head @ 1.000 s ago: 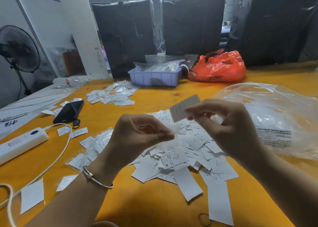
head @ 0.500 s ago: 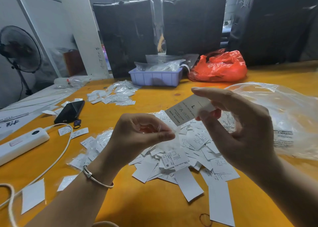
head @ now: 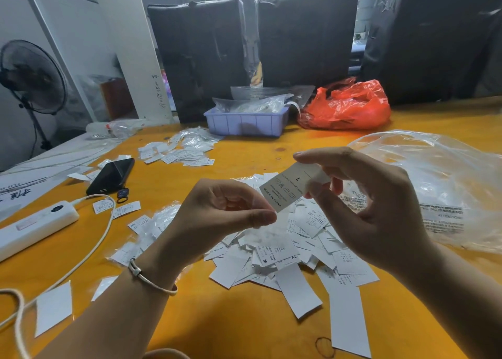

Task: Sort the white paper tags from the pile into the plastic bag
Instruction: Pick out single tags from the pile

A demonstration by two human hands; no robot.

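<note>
Head view, inspected largest to smallest: the yellow table [head: 271, 331] carries the clear plastic bag [head: 445, 184] at the right, lying slack with its mouth not discernible and contents I cannot confirm. At the far edge stand a red bag [head: 350, 105], bunched with its contents hidden, and a blue tray [head: 245, 124] holding clear plastic packets. Near centre lies the pile [head: 293, 250] of white paper tags, loose and overlapping. My right hand [head: 375, 214] pinches a single tag [head: 288, 188], marked L, between thumb and forefinger, raised above the pile. My left hand [head: 217, 217] is curled, thumb pressed on what appears to be a thin clear film; what it is I cannot tell. Judgement: the step in hand is reading one picked tag. The next move calls for carrying it right to the bag and finding the opening.
</note>
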